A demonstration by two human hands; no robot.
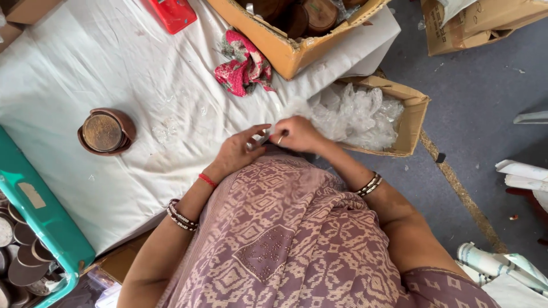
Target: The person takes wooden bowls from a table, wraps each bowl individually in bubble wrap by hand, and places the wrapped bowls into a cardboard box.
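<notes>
I see both hands pinch a small clear wrapper point(268, 137): left grip point(240, 149) and right grip point(297, 134) clenched on it; brown container point(105, 132) left of them sits unwrapped.

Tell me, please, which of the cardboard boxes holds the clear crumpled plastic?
The small open box beside the right hand, at the white sheet's edge. The larger box above it holds brown round pieces instead.

We see a round brown wooden container point(106, 132) resting on the white cloth point(103, 68), well apart from a crumpled pink rag point(244, 67) lying just beside a cardboard box point(285, 48) of dark wooden pieces. A red object point(173, 13) sits at the top edge, and a teal crate point(43, 214) holds brown discs at lower left.
</notes>
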